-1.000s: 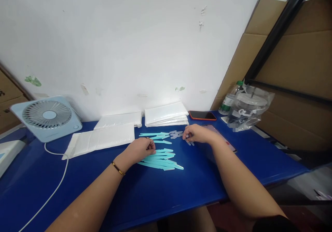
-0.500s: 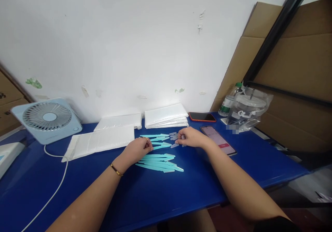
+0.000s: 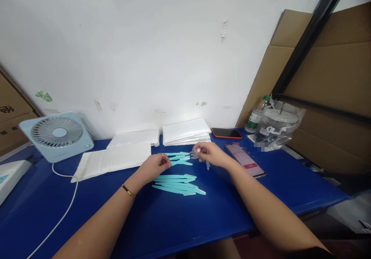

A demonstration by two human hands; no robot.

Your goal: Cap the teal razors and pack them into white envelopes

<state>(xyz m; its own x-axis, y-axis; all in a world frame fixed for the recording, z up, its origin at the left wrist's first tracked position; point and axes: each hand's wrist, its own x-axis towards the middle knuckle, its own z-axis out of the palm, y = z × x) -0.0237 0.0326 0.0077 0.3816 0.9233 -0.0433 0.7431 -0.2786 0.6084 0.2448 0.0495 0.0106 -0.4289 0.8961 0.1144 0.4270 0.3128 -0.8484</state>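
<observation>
Slim turquoise eyebrow razors [image 3: 175, 190] lie in a loose fan on the blue table, their blade ends pointing right. Above that fan, my left hand [image 3: 156, 165] is closed, thumb and fingertips pinching the handle end of another turquoise razor [image 3: 182, 163]. More razors lie just behind it. My right hand [image 3: 213, 154] is closed too, its fingertips pinching a small translucent blade cap [image 3: 198, 150]. Several similar caps lie under and beside those fingers, partly hidden, one loose cap [image 3: 208, 165] below them.
White padded mailers [image 3: 185, 131] are stacked against the wall, with one mailer [image 3: 113, 160] at left. A blue fan [image 3: 58, 133] and its white cable [image 3: 65, 214] occupy the left. Two phones, one lit [image 3: 246, 160], a bottle [image 3: 255, 118] and a bagged cup [image 3: 278, 122] stand right.
My right hand has shifted slightly left and lifted a little, a cap at its fingertips. The razor by my left hand now slants down to the right. The view has tilted slightly.
</observation>
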